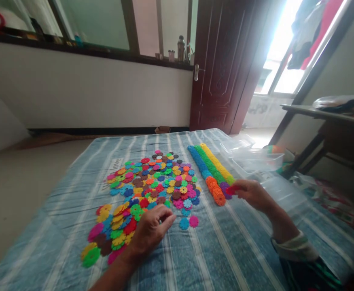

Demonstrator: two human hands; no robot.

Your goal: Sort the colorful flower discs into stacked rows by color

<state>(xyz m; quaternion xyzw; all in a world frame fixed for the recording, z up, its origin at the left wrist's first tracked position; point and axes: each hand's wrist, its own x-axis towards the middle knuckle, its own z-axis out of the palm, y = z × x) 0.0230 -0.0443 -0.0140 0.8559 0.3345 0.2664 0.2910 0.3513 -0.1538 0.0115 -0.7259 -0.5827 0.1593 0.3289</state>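
My right hand (252,194) pinches a red notched plastic disc (232,189) at the near end of the colour-sorted rows. Overlapping discs form these rows: blue discs (198,157) leading into orange discs (215,191), green discs (210,161) leading into purple discs (225,187), and yellow discs (217,159). Curled fingers and thumb close my left hand (154,224) at the near edge of a mixed heap of discs (160,178); whatever it holds, if anything, is hidden. A blue disc (184,223) and a pink disc (194,221) lie just right of it.
A striped blue cloth (222,246) covers the surface. Clear plastic boxes (258,159) and a clear lid (286,194) lie right of the rows. Beyond stand a dark red door (219,60) and, on the right, a table (325,113).
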